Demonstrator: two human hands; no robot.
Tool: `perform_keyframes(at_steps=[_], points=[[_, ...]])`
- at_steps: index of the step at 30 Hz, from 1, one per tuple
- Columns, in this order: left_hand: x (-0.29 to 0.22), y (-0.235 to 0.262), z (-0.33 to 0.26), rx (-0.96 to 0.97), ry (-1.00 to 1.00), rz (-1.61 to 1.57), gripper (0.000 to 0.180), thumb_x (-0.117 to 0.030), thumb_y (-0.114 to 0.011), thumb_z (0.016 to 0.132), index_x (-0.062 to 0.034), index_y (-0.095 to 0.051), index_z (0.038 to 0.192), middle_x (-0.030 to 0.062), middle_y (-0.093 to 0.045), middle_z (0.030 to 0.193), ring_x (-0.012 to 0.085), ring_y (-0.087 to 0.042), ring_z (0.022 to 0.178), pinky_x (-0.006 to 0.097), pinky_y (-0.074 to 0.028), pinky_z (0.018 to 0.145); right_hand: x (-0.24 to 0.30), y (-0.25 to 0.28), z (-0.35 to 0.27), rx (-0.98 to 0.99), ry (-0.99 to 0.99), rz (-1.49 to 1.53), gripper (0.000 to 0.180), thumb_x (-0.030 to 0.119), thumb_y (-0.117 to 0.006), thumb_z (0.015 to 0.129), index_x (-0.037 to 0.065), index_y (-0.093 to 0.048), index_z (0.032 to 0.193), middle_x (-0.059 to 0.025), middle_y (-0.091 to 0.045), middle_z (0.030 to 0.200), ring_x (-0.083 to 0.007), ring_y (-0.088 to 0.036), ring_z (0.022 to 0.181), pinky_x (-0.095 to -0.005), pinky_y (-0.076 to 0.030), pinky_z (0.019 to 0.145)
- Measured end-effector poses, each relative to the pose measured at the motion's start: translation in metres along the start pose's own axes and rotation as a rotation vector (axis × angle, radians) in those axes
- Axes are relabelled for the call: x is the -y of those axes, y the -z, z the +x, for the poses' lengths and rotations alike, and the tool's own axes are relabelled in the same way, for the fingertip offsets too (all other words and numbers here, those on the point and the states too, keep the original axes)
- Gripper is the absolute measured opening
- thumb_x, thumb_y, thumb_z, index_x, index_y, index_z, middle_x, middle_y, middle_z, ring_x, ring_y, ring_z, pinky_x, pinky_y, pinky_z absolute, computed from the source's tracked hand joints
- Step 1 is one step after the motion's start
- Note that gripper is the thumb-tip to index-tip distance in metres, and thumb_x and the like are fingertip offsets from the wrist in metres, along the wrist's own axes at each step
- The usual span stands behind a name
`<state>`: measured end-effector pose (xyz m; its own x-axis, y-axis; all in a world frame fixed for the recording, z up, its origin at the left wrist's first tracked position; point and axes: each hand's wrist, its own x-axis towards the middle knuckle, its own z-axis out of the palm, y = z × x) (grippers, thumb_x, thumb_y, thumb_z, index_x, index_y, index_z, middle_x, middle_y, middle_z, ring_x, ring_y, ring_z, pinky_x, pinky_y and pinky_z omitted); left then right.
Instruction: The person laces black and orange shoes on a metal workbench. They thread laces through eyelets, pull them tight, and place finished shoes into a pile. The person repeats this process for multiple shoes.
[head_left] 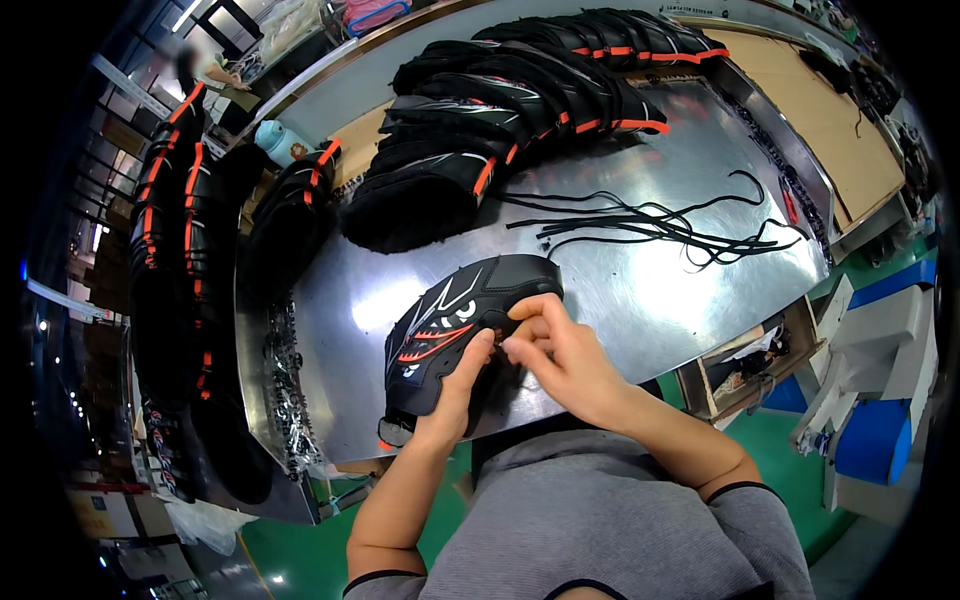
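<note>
A black shoe upper (pixel 430 318) with a printed eye, red-orange teeth and grey lines lies tilted on the metal table in front of me. My left hand (pixel 455 388) grips its near edge, thumb on top and the other fingers hidden beneath. My right hand (pixel 568 358) is closed in a pinch at the upper's opening, close to the left thumb. What sits between its fingertips is too small to make out. Beyond my right hand, several loose black laces (pixel 650 225) lie tangled on the metal.
Black uppers with orange strips are stacked at the back (pixel 430 190) and in rows at the left (pixel 195 230). A blue bottle (pixel 280 143) stands behind. Right are a red-handled tool (pixel 789 205), an open drawer (pixel 765 365) and a white-and-blue fixture (pixel 880 400). Another person (pixel 212 75) is far left.
</note>
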<state>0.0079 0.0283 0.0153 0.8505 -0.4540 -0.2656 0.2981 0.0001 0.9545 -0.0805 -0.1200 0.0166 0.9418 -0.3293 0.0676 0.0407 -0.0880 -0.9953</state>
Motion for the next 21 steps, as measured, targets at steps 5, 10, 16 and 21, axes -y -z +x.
perform_keyframes(at_steps=[5, 10, 16, 21], points=[[-0.003, 0.0, -0.004, -0.01, -0.039, 0.078, 0.011, -0.012, -0.071, 0.094, -0.0059, -0.07, 0.102, 0.0029, -0.07, 0.096, 0.0104, -0.063, 0.086, 0.028, -0.051, 0.081, -0.013, 0.01, 0.002, 0.055, 0.133, -0.087, 0.022, 0.013, -0.057, 0.1, -0.001, -0.05, 0.115, -0.0158, -0.074, 0.091, -0.0308, -0.073, 0.081, -0.0375, -0.056, 0.072], [0.006, 0.005, -0.005, -0.03, -0.22, 0.382, 0.017, -0.017, -0.072, 0.095, -0.002, -0.072, 0.105, 0.0036, -0.072, 0.1, 0.0122, -0.066, 0.088, 0.028, -0.052, 0.079, -0.008, 0.013, 0.008, 0.089, 0.088, -0.195, 0.022, 0.011, -0.058, 0.099, -0.001, -0.049, 0.114, -0.0168, -0.072, 0.084, -0.0354, -0.072, 0.078, -0.0407, -0.056, 0.069], [-0.009, -0.01, -0.015, 0.086, -0.775, 0.912, 0.021, -0.002, -0.069, 0.091, 0.0025, -0.069, 0.112, 0.0137, -0.072, 0.097, 0.024, -0.071, 0.085, 0.035, -0.055, 0.075, -0.004, 0.0, 0.021, 0.134, 0.038, -0.521, 0.026, 0.012, -0.061, 0.096, -0.002, -0.045, 0.11, -0.0185, -0.066, 0.073, -0.0387, -0.068, 0.069, -0.0473, -0.053, 0.064], [0.029, 0.032, 0.001, 0.033, 0.08, 0.256, 0.028, -0.021, -0.064, 0.098, 0.0042, -0.068, 0.111, 0.0113, -0.072, 0.108, 0.0211, -0.067, 0.103, 0.033, -0.05, 0.093, 0.015, 0.013, 0.031, 0.376, 0.056, -0.861, 0.021, 0.016, -0.061, 0.095, -0.001, -0.051, 0.102, -0.02, -0.07, 0.079, -0.038, -0.071, 0.078, -0.0466, -0.054, 0.067]])
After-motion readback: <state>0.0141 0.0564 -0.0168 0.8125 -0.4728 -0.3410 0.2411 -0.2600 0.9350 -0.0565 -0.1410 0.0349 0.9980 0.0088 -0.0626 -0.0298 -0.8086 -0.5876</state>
